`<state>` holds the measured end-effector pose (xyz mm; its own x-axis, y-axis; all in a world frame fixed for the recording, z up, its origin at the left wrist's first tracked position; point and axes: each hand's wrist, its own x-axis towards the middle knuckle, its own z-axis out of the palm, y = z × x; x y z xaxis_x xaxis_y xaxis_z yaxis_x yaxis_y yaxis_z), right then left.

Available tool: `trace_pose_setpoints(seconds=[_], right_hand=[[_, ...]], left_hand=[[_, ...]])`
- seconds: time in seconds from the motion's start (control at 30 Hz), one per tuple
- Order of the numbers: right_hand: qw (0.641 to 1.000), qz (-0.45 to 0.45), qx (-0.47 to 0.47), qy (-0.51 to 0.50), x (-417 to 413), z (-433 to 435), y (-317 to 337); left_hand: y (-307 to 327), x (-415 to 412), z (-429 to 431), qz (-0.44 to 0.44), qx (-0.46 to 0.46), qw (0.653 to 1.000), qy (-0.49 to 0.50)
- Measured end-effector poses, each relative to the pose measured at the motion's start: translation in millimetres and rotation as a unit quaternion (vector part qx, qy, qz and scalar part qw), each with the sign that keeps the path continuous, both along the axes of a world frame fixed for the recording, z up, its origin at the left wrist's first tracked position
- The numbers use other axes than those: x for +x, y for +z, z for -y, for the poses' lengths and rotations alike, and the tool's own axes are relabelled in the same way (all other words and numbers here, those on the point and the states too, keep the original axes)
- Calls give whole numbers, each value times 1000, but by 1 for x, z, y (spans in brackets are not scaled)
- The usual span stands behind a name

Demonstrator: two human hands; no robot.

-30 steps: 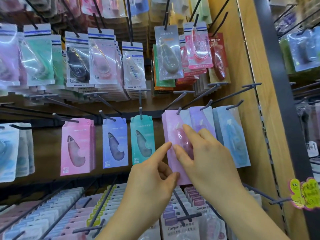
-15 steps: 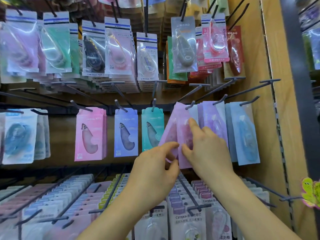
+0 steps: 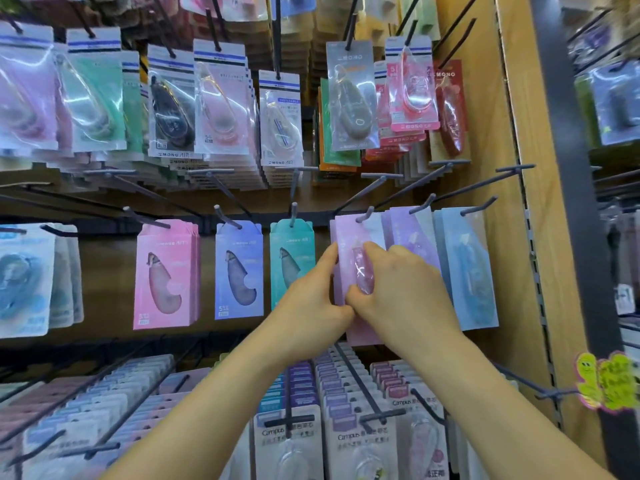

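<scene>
While the lilac pack had been splayed out to the left half a second before, it now hung flat again on its hook, in the middle row of the display, just right of the teal pack and in front of the purple pack. Both hands had closed in! The left hand gripped the card's left edge, thumb laid straight up along it, its other fingers curled low and partly hidden. The right hand had slid down from the card's face and now curled its fingers round the clear blister, thumb tucked under. That blister was a glossy, teardrop-shaped plastic bubble catching the light over a pink body; the card behind it was matt, tall and rectangular. The hook was a thin dark metal rod, upturned at the tip, beside the pale wooden side panel.
</scene>
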<state>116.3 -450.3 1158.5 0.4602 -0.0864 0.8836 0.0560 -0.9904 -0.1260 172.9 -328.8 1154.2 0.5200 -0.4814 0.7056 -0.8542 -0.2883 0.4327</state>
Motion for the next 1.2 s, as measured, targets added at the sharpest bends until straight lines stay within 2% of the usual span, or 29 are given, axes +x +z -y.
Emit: trace_pose_setpoints(seconds=[0.1, 0.3, 0.43, 0.63, 1.0, 1.2], right_hand=[[1000, -9, -10, -13, 8, 0, 6], [1000, -6, 5, -14, 28, -1, 6], [1000, -17, 10, -8, 25, 1, -1], [998, -14, 43, 53, -4, 12, -14], [967, 44, 181, 175, -47, 29, -52], [932, -4, 250, 263, -82, 15, -78]], left_hand=[[5, 4, 2, 2, -4, 1000, 22], [15, 9, 7, 51, 65, 992, 98], [14, 10, 9, 68, 73, 987, 123], [5, 0, 6, 112, 73, 982, 133], [-24, -30, -11, 151, -7, 984, 99], [-64, -65, -40, 173, -106, 979, 18]])
